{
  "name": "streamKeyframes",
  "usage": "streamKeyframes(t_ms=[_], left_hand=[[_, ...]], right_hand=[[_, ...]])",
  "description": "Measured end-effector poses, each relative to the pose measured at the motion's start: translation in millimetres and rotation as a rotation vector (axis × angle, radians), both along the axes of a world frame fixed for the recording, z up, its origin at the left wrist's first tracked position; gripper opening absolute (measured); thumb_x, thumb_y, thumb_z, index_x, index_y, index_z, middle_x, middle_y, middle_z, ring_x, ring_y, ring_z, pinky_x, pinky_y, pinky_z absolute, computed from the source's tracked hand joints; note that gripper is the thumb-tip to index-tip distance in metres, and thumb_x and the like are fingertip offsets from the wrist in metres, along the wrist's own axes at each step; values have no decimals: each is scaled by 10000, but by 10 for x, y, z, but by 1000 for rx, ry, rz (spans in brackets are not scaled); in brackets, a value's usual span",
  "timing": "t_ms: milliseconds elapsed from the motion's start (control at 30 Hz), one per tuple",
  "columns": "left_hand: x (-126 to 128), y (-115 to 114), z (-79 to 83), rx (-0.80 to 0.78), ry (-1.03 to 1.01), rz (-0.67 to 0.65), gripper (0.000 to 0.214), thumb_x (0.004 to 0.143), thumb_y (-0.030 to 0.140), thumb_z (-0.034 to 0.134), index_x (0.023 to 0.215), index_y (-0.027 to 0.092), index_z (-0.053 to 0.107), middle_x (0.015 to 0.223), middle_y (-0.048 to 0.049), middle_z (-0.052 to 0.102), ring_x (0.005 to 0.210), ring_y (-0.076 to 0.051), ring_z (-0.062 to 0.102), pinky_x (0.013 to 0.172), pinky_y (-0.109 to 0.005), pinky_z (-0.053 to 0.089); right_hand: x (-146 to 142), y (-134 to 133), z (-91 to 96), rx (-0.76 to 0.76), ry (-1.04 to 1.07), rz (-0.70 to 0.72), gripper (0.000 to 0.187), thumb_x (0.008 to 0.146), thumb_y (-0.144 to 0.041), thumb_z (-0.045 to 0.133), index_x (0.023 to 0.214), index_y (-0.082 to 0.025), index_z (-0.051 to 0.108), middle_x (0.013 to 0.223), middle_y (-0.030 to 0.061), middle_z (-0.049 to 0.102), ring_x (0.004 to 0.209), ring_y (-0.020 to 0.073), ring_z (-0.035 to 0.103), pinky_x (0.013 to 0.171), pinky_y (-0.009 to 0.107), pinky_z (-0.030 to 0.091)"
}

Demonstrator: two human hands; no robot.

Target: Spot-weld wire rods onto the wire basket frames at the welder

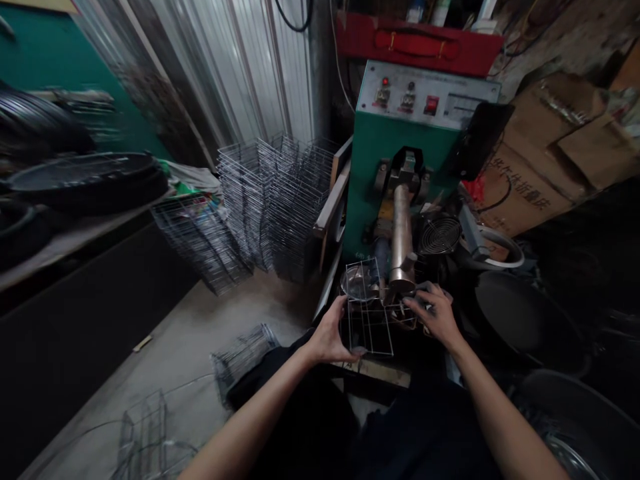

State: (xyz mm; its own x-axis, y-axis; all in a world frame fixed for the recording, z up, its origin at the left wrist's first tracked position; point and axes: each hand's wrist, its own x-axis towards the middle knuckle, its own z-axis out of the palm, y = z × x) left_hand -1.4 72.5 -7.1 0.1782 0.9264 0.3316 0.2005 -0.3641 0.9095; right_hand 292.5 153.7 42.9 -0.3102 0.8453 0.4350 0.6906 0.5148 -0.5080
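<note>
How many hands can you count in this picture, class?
2: the left hand holding a wire grid, the right hand near the lower end of the metal cylinder.

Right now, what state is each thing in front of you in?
Left hand: gripping the wire grid's edge.
Wire grid: bent, one part standing up.
Right hand: fingers curled; any grasp unclear.
Left indicator light: lit red.
Right indicator light: unlit.
Wire racks: piled together.
Fan: cannot tell whether spinning.
</note>
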Motion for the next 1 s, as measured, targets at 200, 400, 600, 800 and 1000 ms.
streamKeyframes(t_ms=[200, 400, 600, 800, 1000], left_hand=[[-26, 60, 8, 6, -32, -50, 1038, 534, 332, 925, 1435, 253, 417, 1353, -114, 547, 1225, -368, 603, 1120, -618, 497], [10, 21, 144, -25, -51, -73, 1011, 579, 317, 890, 1442, 227, 370, 1378, -130, 531, 1271, -363, 586, 1136, -600, 486], [143, -696, 133, -130, -94, 11, 998, 550, 348, 910, 1386, 237, 375, 1303, -112, 534, 1185, -326, 595, 1081, -577, 519], [380, -1625, 145, -449, -535, 132, 832, 642, 695, 824, 1246, 279, 431, 1155, -81, 553, 1050, -289, 644, 920, -493, 592], [385, -2491, 130, -758, -556, 30, 681, 832, 885, 464, 1265, 364, 526, 1184, -98, 645, 1200, -349, 672, 931, -562, 581]], right_hand=[[-9, -1, -5, -33, 15, -28, 517, 914, -711, 618, 695, -250, 701, 920, 75, 690, 948, 273, 619, 862, 412, 462], [-2, -26, 73, -40, 128, 0, 479, 916, -656, 647, 700, -229, 652, 953, 85, 701, 942, 264, 636, 879, 396, 482], [500, -605, -194, -73, 282, -213, 502, 974, -592, 549, 1294, -209, 608, 1271, 139, 701, 1152, 296, 660, 986, 437, 522], [1009, -1440, -293, -63, 148, -442, 542, 1029, -552, 414, 1404, -223, 625, 1254, 126, 746, 1116, 310, 723, 911, 414, 577], [940, -1385, 372, -38, 35, -281, 408, 970, -458, 531, 1188, -227, 787, 1060, 100, 809, 931, 303, 769, 818, 366, 579]])
